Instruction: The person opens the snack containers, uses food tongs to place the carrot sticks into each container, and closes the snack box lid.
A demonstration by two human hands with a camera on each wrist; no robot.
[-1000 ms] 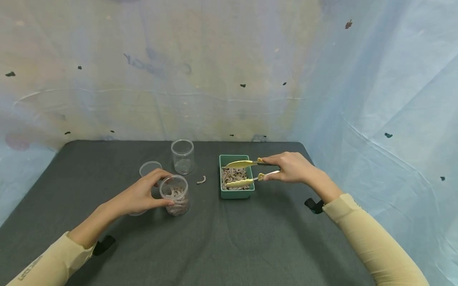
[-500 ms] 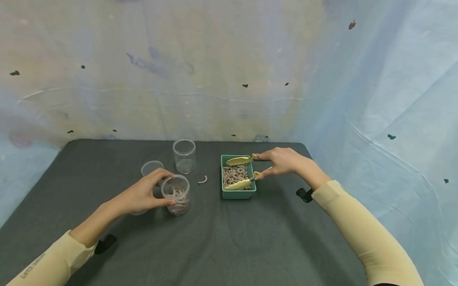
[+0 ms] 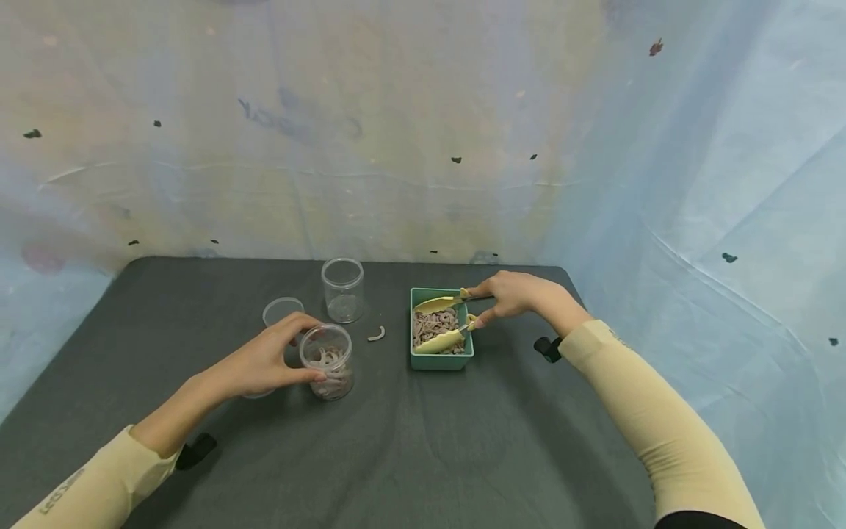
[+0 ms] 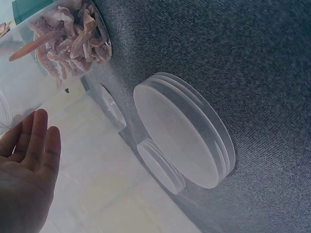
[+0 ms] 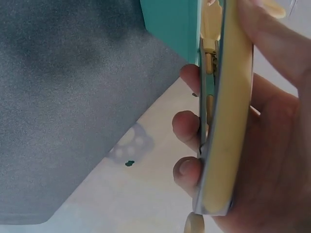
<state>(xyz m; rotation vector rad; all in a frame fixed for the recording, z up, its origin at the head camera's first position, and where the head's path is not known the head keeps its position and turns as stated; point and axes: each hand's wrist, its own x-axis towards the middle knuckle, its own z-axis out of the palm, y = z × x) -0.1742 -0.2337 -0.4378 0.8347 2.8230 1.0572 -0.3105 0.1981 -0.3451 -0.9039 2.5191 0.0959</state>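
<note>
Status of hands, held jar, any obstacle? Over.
Left hand grips part-filled jar. Right hand holds yellow tongs at green tub. Loose piece between jar and tub.

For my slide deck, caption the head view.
Left hand holding a clear jar of strips, right hand gripping yellow tongs at a green tub.

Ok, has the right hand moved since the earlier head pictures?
Yes. Against the green box in the head view, the right hand has moved to the left, closer to the box.
</note>
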